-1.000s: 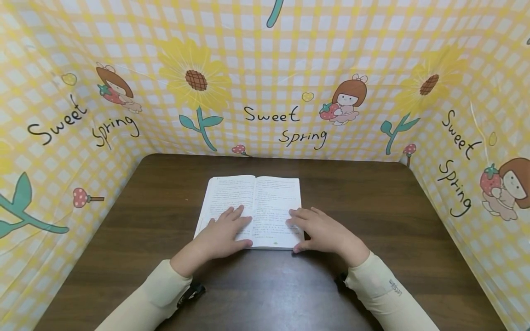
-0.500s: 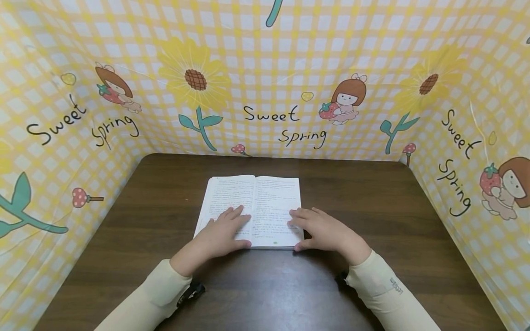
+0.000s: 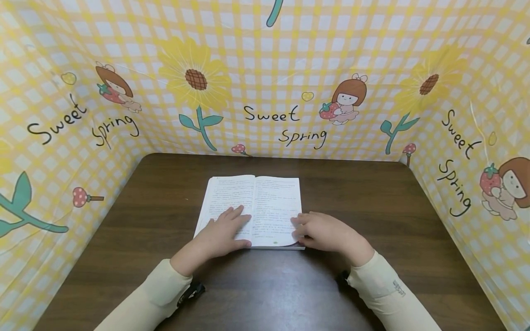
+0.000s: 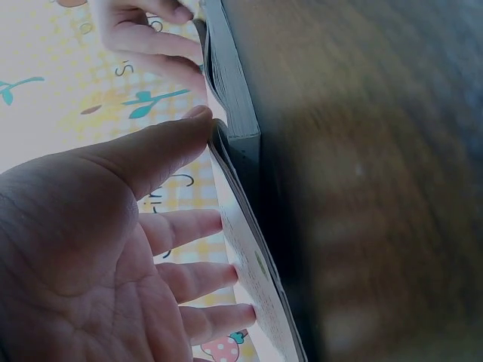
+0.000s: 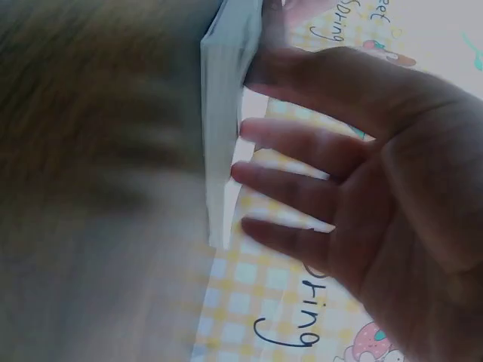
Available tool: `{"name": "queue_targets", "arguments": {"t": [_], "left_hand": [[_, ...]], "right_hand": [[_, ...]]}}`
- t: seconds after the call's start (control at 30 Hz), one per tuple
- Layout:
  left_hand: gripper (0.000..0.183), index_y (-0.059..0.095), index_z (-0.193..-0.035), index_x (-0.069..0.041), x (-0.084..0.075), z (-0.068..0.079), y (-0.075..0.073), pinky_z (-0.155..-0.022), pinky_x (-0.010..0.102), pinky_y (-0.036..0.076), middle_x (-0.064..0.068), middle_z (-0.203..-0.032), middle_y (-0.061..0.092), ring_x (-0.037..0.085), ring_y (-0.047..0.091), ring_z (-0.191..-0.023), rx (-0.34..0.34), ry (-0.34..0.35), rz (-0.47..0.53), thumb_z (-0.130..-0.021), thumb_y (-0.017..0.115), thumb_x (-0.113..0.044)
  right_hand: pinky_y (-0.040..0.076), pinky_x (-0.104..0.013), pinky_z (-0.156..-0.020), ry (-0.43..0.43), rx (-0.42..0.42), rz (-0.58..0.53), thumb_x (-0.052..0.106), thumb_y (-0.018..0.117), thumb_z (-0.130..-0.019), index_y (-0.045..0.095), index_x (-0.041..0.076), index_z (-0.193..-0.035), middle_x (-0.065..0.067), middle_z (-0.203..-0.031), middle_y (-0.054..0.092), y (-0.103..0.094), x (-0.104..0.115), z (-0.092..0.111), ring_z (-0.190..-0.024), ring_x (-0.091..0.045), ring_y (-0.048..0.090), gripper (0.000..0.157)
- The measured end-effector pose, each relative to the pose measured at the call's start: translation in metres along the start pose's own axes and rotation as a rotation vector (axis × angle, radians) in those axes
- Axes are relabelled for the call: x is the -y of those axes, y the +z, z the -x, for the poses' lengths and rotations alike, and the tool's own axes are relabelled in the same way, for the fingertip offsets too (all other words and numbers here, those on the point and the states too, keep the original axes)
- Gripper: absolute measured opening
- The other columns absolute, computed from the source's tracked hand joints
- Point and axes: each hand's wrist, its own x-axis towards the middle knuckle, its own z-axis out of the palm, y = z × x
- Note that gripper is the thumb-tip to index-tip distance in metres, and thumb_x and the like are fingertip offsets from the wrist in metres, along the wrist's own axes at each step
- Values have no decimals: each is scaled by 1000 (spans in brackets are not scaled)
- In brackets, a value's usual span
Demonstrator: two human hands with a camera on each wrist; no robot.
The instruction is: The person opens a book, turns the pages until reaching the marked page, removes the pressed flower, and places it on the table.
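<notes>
An open book (image 3: pixel 275 195) with printed white pages lies on the dark wooden table. My left hand (image 3: pixel 223 233) rests on its left page with fingers spread and thumb near the bottom edge by the spine. In the left wrist view, the fingertips (image 4: pixel 215 221) touch the page. At the lower right corner, my right hand (image 3: pixel 325 232) pinches the edge of the right-hand page, thumb at the corner and fingers over the top. That corner curls up, and a darker surface shows beneath. The right wrist view shows the thick page block (image 5: pixel 220 143) beside the right fingers.
The table (image 3: pixel 265 289) extends around the book. A yellow-and-white checked cloth (image 3: pixel 269 59) with printed flowers and lettering walls off the back and both sides. Pale sleeves (image 3: pixel 145 294) cover both forearms, with a black strap (image 3: pixel 191 293) at the left wrist.
The right thumb has moved in under the page's lower right corner, and that corner has lifted. The right fingers have drawn slightly toward the page's edge. The left hand stays in place.
</notes>
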Motion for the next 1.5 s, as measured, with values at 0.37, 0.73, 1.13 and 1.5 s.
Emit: {"name": "queue_targets", "arguments": {"t": [0.37,0.73,1.13,1.5], "left_hand": [[75,49,-154,-20,-1,0,0,-107,80,26,10,-169,28,40,25,-155,2,-2,-6,-90,74,-52],[75,48,-154,-20,-1,1,-2,-107,80,27,11,-168,28,41,26,-154,2,5,-14,-90,73,-52],[85,50,-152,-16,-4,0,7,-102,83,29,18,-166,30,48,28,-151,-30,16,-34,-87,67,-67],[85,54,-149,-15,-12,1,10,-103,78,34,19,-164,33,47,31,-150,-96,19,-100,-84,73,-65]], "right_hand": [[47,-21,-64,25,-161,-73,9,65,-98,69,19,-92,15,-74,58,1,0,-3,-64,-1,49,13],[41,-19,-56,38,-265,-20,6,67,-93,67,21,-92,18,-72,56,1,-2,-3,-58,-1,43,15],[50,-25,-61,-10,-486,85,9,74,-91,70,21,-100,16,-77,67,-2,1,-6,-62,-2,53,15],[54,-30,-63,-56,-649,129,16,77,-91,74,17,-105,9,-76,69,-8,9,-6,-64,-7,62,14]]}}
